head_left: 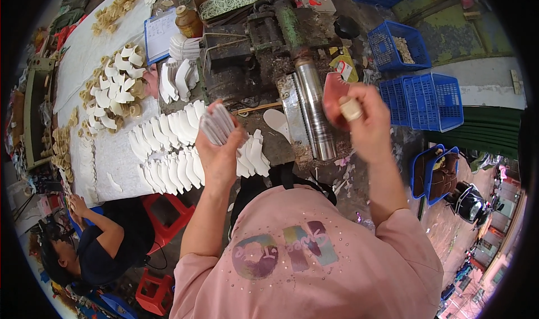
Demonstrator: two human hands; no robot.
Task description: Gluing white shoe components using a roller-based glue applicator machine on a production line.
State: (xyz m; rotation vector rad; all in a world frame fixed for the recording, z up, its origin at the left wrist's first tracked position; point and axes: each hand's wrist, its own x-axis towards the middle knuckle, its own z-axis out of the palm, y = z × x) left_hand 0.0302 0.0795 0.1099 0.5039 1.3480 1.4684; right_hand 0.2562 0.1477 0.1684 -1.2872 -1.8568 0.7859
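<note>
My left hand point(220, 159) is closed around a stack of thin white pieces point(218, 126), their edges upward. It hangs over the table beside the rows of white curved pieces point(168, 129). My right hand point(370, 120) is raised just right of the machine's shiny metal cylinder point(314, 108). Its fingers are closed on a small cream-coloured block point(351, 109). A pinkish-red piece with a jagged edge point(332, 86) shows between that hand and the cylinder; whether it is joined to the block I cannot tell.
The dark, greasy machine point(230, 66) stands ahead. Several blue plastic crates point(401, 44) are at the right. More white pieces point(120, 86) and beige ones point(115, 10) cover parts of the white-covered table point(120, 156). A person point(106, 246) works at lower left near red stools point(165, 223).
</note>
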